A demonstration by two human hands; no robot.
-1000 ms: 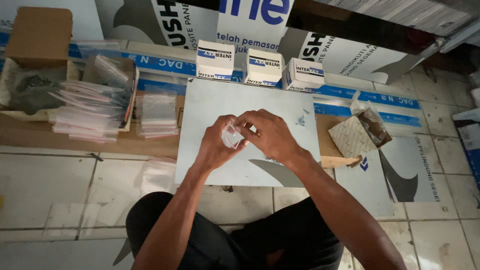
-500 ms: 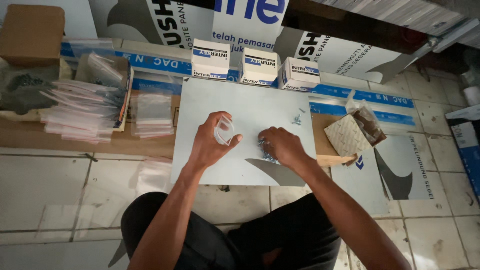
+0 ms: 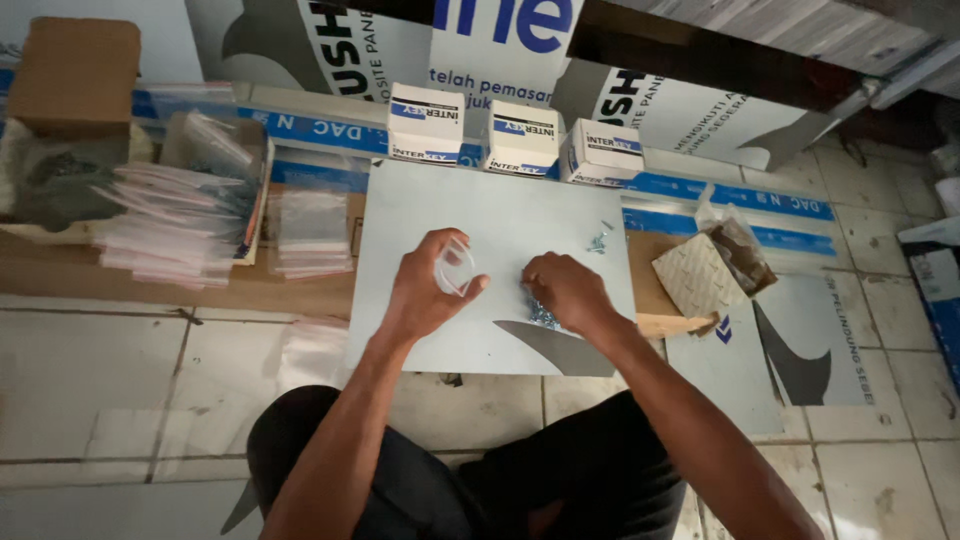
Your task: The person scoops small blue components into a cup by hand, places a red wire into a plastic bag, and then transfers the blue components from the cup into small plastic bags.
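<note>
Clear plastic bag (image 3: 455,268) in left hand (image 3: 425,290); right hand (image 3: 565,290) on screws (image 3: 543,316).

A tiled floor (image 3: 120,440) carries a pale flat panel (image 3: 470,215). On the panel lie a small heap of screws (image 3: 543,316) and a few loose ones (image 3: 600,238). Three small white-and-blue boxes (image 3: 520,137) stand along its far edge; stacks of clear plastic bags (image 3: 312,232) lie just left.
</note>
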